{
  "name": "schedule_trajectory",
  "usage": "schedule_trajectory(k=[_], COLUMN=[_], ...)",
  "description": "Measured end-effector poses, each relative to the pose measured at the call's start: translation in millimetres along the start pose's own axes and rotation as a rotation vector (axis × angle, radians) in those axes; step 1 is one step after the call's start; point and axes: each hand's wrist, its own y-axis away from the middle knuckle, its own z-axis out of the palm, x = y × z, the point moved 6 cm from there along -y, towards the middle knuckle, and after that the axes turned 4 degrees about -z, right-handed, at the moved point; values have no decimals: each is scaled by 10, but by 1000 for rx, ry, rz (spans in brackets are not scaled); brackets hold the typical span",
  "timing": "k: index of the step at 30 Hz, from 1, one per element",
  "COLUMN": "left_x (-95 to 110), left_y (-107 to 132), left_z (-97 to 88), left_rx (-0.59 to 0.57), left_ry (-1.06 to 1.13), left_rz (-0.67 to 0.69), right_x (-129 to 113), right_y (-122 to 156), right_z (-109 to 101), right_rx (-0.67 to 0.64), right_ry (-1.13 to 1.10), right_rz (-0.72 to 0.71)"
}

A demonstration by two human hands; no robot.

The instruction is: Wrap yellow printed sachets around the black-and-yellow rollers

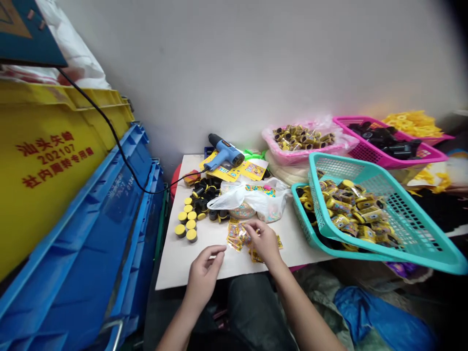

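Observation:
My left hand [205, 274] is over the front of the white table, its fingers loosely bent, thumb and index finger slightly apart, with nothing visible between them. Over a small pile of shiny yellow printed labels [236, 235], my right hand [263, 242] has thumb and index finger drawn together at a label; the exact contact is partly hidden. To the left, several short black cylinders with yellow tops [191, 235] stand upright beside a heap of black parts [204, 192]. Behind the labels lies a white plastic bag [237, 192] with small colourful beads showing.
A blue heat gun [224, 152] lies on yellow printed cards [219, 171], its black cord [120, 148] running left. Turquoise baskets [409, 195] of yellow-and-black pieces stand right, pink baskets [391, 158] behind. Blue crates [73, 253] and a yellow crate [47, 122] line the left.

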Motion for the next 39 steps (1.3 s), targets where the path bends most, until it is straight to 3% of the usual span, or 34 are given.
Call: schedule_trajectory(k=[3, 7, 12, 19, 22, 24, 27, 29, 31, 34, 36, 39], left_x=[-26, -201, -317, -234, -176, -138, -92, -96, -155, -333, -453, -539], left_y=[-55, -7, 53, 1, -34, -69, -127, -152, -154, -108, -58, 9], left_z=[105, 77, 23, 101, 130, 154, 190, 186, 130, -95, -290, -514], left_rx=[-45, -75, -88, -111, -82, -51, -8, -1, -5, 54, 126, 203], left_ry=[-27, -46, -38, -28, 1, 50, 216, 340, 421, 466, 461, 404], left_rz=[-19, -98, -162, -121, -89, -75, -71, -101, -167, -270, -296, -292], right_x=[-22, 158, 276, 342, 283, 224, 52, -166, -370, -517, -514, -431], right_y=[32, 102, 84, -30, -4, 48, 174, 274, 333, 245, 41, -301], right_z=[20, 42, 86, 35, -67, -113, 0, 130, 239, 421, 508, 591], right_rx=[-41, -86, -80, -13, 99, 146, 10, -127, -213, -309, -246, -25], right_ry=[202, 463, 481, 451, 359, 179, -199, -321, -325, -298, -192, 110], right_rz=[-29, 66, 66, 86, 39, 58, 144, 122, 54, -14, -29, 73])
